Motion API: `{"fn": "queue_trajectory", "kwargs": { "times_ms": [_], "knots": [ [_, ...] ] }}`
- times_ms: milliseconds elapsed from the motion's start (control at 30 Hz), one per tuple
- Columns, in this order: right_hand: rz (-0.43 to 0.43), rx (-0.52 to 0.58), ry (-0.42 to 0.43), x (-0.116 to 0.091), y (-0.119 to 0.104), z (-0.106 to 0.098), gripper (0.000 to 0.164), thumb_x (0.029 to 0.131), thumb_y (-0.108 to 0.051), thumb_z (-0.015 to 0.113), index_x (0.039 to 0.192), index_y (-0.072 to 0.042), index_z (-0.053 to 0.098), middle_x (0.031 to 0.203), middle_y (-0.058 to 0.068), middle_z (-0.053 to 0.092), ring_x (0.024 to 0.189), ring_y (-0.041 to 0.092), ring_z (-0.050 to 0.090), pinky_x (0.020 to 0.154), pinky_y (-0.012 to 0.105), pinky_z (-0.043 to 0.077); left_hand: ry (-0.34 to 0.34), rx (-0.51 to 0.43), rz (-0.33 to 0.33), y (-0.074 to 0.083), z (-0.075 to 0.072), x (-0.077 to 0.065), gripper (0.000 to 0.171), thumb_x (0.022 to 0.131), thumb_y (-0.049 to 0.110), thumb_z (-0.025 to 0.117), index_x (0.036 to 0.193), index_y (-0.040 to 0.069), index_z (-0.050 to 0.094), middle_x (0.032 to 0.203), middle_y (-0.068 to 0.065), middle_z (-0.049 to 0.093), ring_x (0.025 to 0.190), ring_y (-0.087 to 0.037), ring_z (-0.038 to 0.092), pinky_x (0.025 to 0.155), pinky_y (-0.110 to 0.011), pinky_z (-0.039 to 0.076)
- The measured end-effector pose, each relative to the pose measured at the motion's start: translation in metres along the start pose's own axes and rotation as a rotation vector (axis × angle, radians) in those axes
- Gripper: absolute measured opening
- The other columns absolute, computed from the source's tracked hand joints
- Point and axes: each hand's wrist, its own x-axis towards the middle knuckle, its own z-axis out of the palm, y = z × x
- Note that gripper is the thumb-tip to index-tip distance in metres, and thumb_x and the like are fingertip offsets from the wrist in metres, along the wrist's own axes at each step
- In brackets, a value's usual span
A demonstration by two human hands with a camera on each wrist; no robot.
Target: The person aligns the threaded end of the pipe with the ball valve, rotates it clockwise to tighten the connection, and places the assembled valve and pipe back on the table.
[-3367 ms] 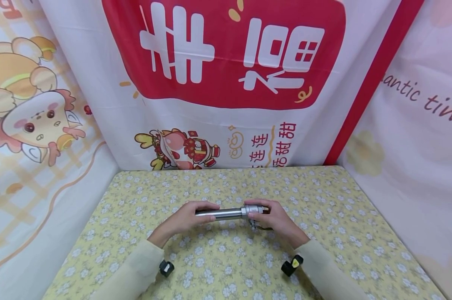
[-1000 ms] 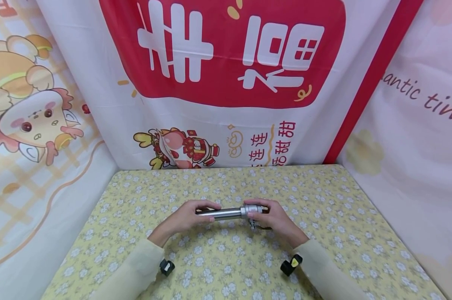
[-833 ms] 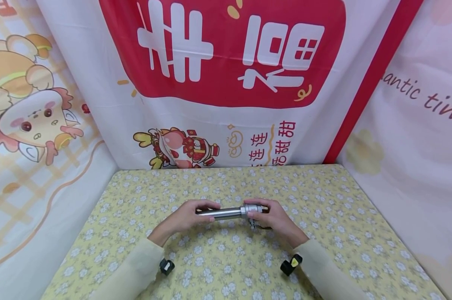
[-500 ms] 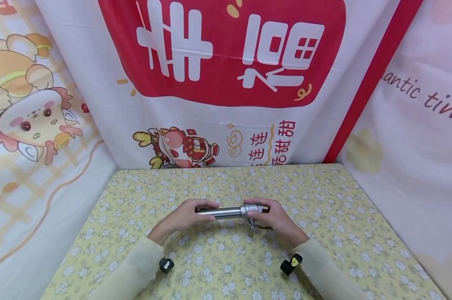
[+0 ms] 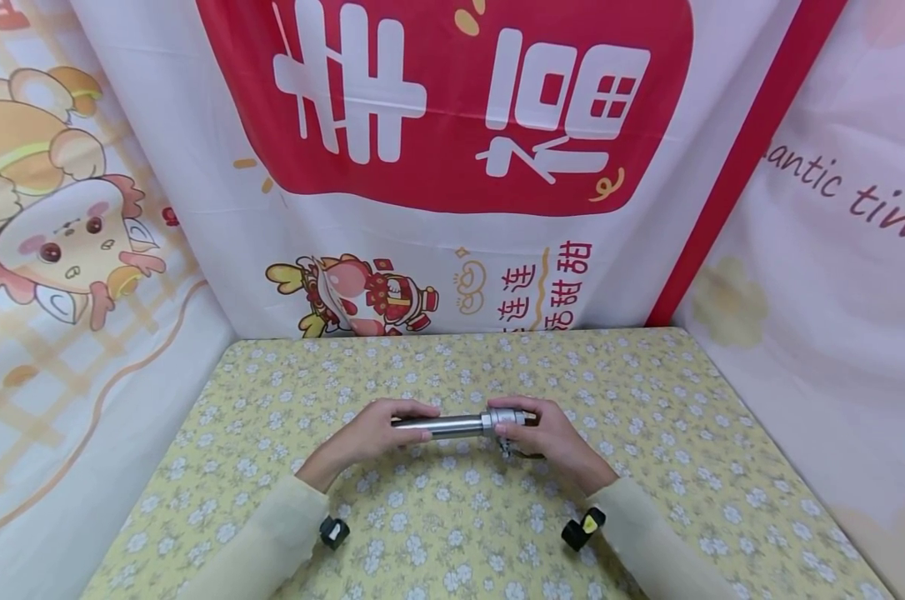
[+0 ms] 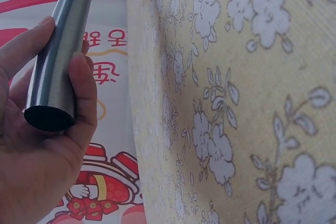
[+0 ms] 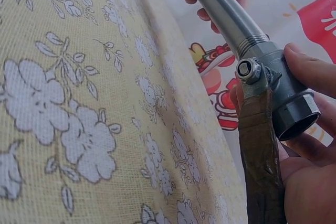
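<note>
Low centre of the head frame, above the flowered desk [image 5: 452, 367], left grip [image 5: 377, 429] holds the steel pipe [image 5: 456, 427], right grip [image 5: 553, 432] clasps the lever-handled valve [image 5: 507, 418] at its threaded end; apparently a screwing step, direction unclear, next move likely wanting steady alignment and a twist.

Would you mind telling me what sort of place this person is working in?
Probably a small makeshift recording booth, judging by the printed hangings on three sides, the flower-patterned table between them, and the small black devices at both wrists.
</note>
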Motion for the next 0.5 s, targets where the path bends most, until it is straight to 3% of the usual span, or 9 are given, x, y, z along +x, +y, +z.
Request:
{"fn": "queue_trajectory", "kwargs": {
  "times_ms": [267, 367, 500],
  "knots": [
    [-0.011, -0.006, -0.004, -0.0005, 0.0005, 0.0002, 0.057, 0.101, -0.036, 0.082, 0.151, -0.012, 0.067, 0.143, 0.01, 0.067, 0.096, 0.023, 0.065, 0.076, 0.032, 0.058, -0.018, -0.025, -0.016, 0.0006, 0.0007, -0.0017, 0.038, 0.105, 0.034, 0.076, 0.14, 0.02, 0.075, 0.128, -0.007, 0.075, 0.098, -0.033, 0.069, 0.082, -0.051, 0.06],
    [-0.011, -0.004, -0.004, -0.0004, 0.0002, 0.0003, 0.057, 0.101, -0.037, 0.081, 0.151, -0.012, 0.067, 0.144, 0.01, 0.067, 0.095, 0.022, 0.064, 0.075, 0.031, 0.058, -0.017, -0.016, -0.017, -0.0001, 0.0004, -0.0022, 0.035, 0.105, 0.034, 0.076, 0.138, 0.022, 0.076, 0.127, -0.007, 0.075, 0.096, -0.033, 0.069, 0.08, -0.049, 0.06],
    [-0.012, -0.003, -0.004, 0.0002, 0.0003, 0.0006, 0.056, 0.101, -0.035, 0.082, 0.15, -0.013, 0.068, 0.143, 0.01, 0.067, 0.093, 0.022, 0.063, 0.075, 0.031, 0.058, -0.011, 0.001, -0.007, -0.0012, 0.0002, -0.0023, 0.035, 0.104, 0.035, 0.077, 0.137, 0.024, 0.076, 0.126, -0.007, 0.075, 0.089, -0.025, 0.066, 0.074, -0.041, 0.057]
  ]
}}
